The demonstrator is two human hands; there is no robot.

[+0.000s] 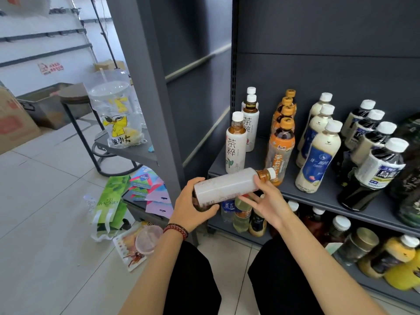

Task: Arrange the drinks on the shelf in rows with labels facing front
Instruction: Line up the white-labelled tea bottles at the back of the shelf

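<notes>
I hold a white-labelled tea bottle (229, 184) sideways in front of the grey shelf (327, 196), cap pointing right. My left hand (193, 205) grips its base; my right hand (266, 201) holds it near the neck, fingers curled round it. Its label text faces down and towards me. On the shelf behind stand rows running front to back: white tea bottles (236, 144), orange-capped tea bottles (280, 144), blue-labelled milk tea bottles (318, 160) and dark oolong bottles (375, 169).
A lower shelf (375, 283) holds mixed bottles and jars. Left of the shelf post (156, 92), a small stand carries a plastic bag with a cup (118, 114). Packets, a green tea box (111, 201) and a plastic lid (147, 239) lie on the tiled floor.
</notes>
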